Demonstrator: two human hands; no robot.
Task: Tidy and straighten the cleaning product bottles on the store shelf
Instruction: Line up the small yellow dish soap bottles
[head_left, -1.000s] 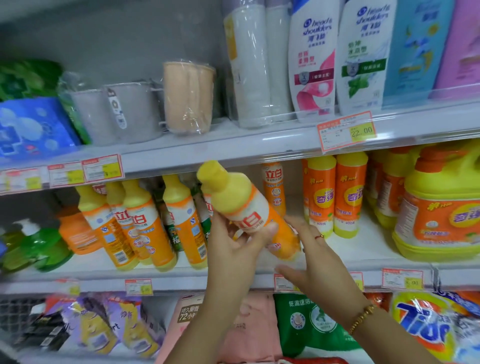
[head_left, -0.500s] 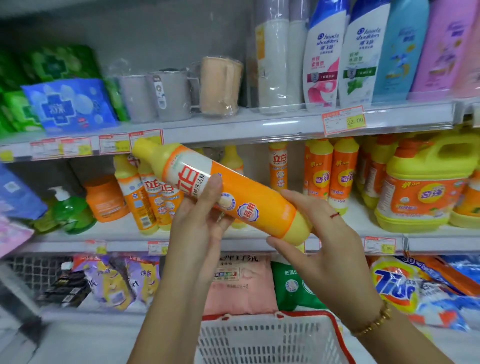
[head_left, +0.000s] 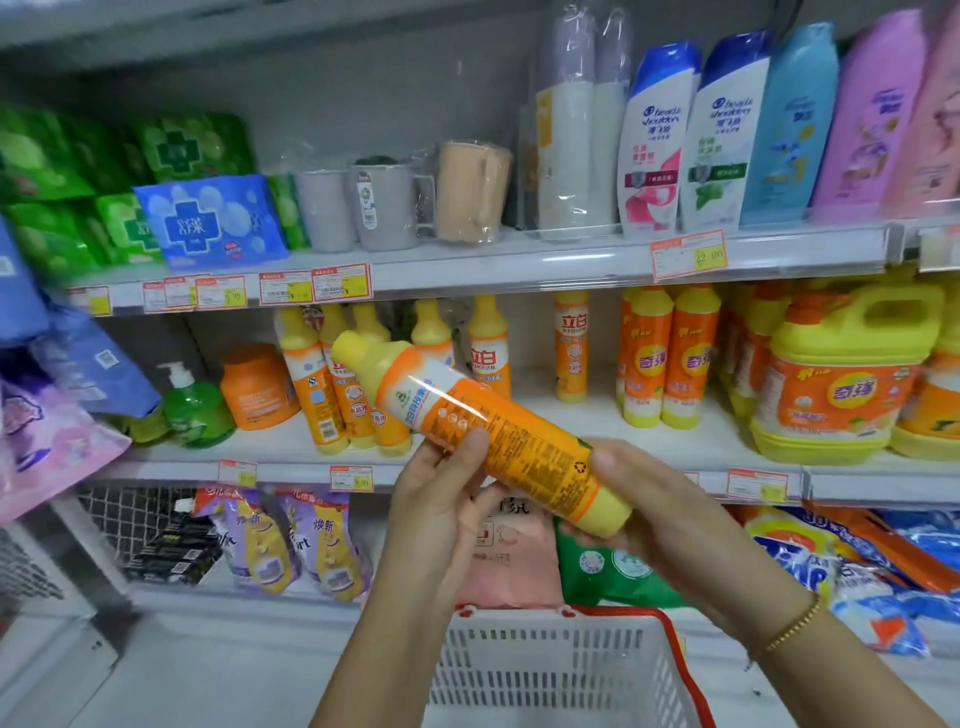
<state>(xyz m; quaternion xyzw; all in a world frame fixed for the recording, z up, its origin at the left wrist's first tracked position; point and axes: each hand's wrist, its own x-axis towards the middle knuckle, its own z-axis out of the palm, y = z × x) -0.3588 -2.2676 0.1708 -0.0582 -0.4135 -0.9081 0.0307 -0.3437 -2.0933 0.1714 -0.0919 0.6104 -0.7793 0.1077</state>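
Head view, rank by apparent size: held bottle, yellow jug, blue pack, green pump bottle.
1. Yellow jug and held bottle: about equal in frame. The bottle is nearer the camera, so I leave them unranked.
2. Blue pack.
3. Green pump bottle.

Up top: "head & shoulders" on two white shampoo bottles (head_left: 655, 140), "22.00" on price tag (head_left: 688, 254). Below: "立白" on slim orange bottle (head_left: 571, 345), "奇强" on yellow jug (head_left: 841, 384). Recycling mark on tilted orange bottle (head_left: 498, 436); "焕新" on purple pouches (head_left: 324, 530).
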